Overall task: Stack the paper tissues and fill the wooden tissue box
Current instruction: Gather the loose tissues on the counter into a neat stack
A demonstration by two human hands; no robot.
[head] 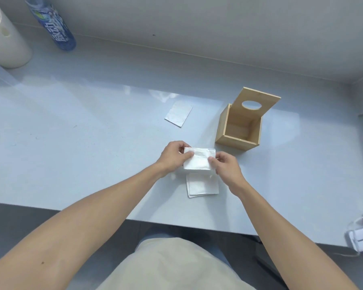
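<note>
Held tissue: a white, soft, folded paper tissue (199,160), rectangular, is held just above the table between both hands, directly over the stack and near the box's front left corner.
Left hand: the left hand (173,157) is closed on the tissue's left edge, thumb laid across the top face, fingers curled over the far edge.
Right hand: the right hand (225,166) is pinched on the tissue's right edge between thumb and forefinger; the remaining fingers are curled.
Stack: a low pile of white square tissues (202,185) lies flat on the table just below the held tissue, its edges slightly staggered, its far edge covered by the held tissue.
Loose tissue: a single rectangular folded tissue (178,114) lies flat and slightly rotated, well apart from the stack and to the left of the box.
Tissue box: a wooden tissue box (237,141), light, smooth, square-sided, stands open on the table; no tissues are seen in the visible part of its interior.
Lid: a flat wooden panel (266,101) with an oval cut-out is raised at the box's far side and tilted back.
Table: a smooth, pale blue-grey glossy surface (82,126) bears all items.
Background: a blue-labelled plastic bottle (55,26) and a cream cylindrical container (6,42) stand at the far left.
</note>
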